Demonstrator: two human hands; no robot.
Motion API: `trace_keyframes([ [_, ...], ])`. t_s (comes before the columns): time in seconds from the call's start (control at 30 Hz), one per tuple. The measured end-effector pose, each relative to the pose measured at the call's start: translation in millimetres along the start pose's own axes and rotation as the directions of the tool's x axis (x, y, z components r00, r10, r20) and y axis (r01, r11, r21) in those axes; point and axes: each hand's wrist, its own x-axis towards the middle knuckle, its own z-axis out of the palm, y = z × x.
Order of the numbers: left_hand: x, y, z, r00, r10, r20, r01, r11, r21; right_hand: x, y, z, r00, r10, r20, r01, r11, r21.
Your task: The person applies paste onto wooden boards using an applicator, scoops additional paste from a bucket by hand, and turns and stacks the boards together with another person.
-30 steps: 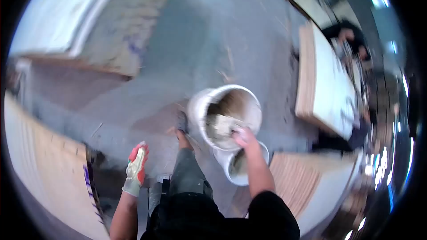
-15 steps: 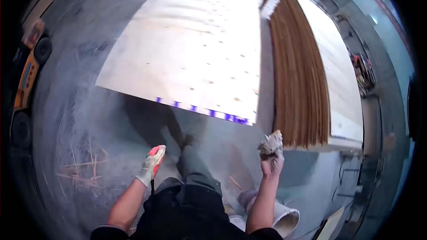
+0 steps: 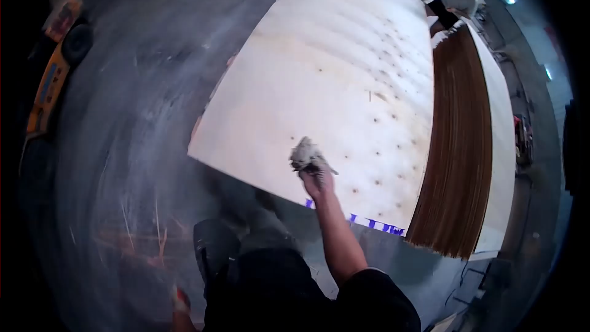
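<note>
Since the earlier frame, the right hand (image 3: 318, 179) had swung from off the near right corner of the plywood sheet (image 3: 344, 86) to above its near edge — fingers wrapped round a grey lump (image 3: 305, 154). Carrying seemed the step; next likely called for a steady wrist. The left hand (image 3: 180, 299) was blurred — fingers impossible to tell.

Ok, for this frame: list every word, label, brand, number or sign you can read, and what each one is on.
Readable text: none.
Orange vehicle at the left edge: markings on its side, too blurred to read.
Pale wooden sheet, near edge: purple marks, with no letters or numbers I can make out.
</note>
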Motion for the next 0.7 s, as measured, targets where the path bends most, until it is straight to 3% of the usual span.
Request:
trace_keyframes([
  [0.03, -21, 25, -22, 0.977, -0.132, 0.168, 0.129, 0.991, 0.027, 23, 23, 18, 0.999, 0.037, -0.009, -0.037, 0.999, 0.017],
  [0.07, -19, 39, -32, 0.819, -0.085, 0.567, 0.211, 0.964, -0.160, 46, 42, 37, 0.999, 0.035, -0.007, -0.035, 0.999, 0.015],
  [0.1, -29, 59, -37, 0.931, -0.132, 0.340, 0.162, 0.985, -0.061, 66, 64, 56, 0.999, 0.037, -0.004, -0.037, 0.999, 0.013],
  [0.13, -25, 86, -22, 0.982, -0.159, 0.104, 0.159, 0.987, 0.008, 85, 78, 78, 0.998, 0.058, -0.021, -0.058, 0.998, -0.001],
  [0.17, -12, 112, -17, 0.987, -0.160, 0.023, 0.159, 0.986, 0.044, 107, 95, 92, 0.996, 0.079, -0.033, -0.079, 0.997, -0.013],
  [0.33, 96, 298, 23, 0.999, -0.029, -0.046, 0.037, 0.982, 0.183, 194, 164, 159, 0.999, -0.017, -0.030, 0.015, 0.996, -0.083],
  [0.4, 169, 386, 29, 0.985, 0.167, 0.037, -0.170, 0.930, 0.326, 210, 188, 165, 0.990, -0.028, -0.135, 0.025, 0.999, -0.028],
  [0.43, 176, 456, 78, 0.996, 0.024, 0.085, -0.040, 0.982, 0.184, 213, 194, 175, 0.971, 0.002, -0.240, -0.001, 1.000, 0.004],
  [0.47, 149, 510, 168, 0.985, 0.126, -0.122, -0.081, 0.945, 0.318, 216, 197, 179, 0.968, -0.030, -0.248, 0.033, 0.999, 0.009],
  [0.53, 163, 604, 284, 0.961, 0.271, -0.054, -0.215, 0.856, 0.470, 225, 207, 186, 0.956, -0.082, -0.283, 0.099, 0.994, 0.049],
  [0.63, 181, 715, 444, 0.911, 0.411, 0.008, -0.346, 0.757, 0.554, 251, 212, 197, 0.909, -0.158, -0.387, 0.203, 0.976, 0.078],
  [0.7, 206, 766, 527, 0.913, 0.402, 0.074, -0.361, 0.708, 0.607, 271, 209, 206, 0.870, -0.248, -0.426, 0.326, 0.938, 0.119],
])
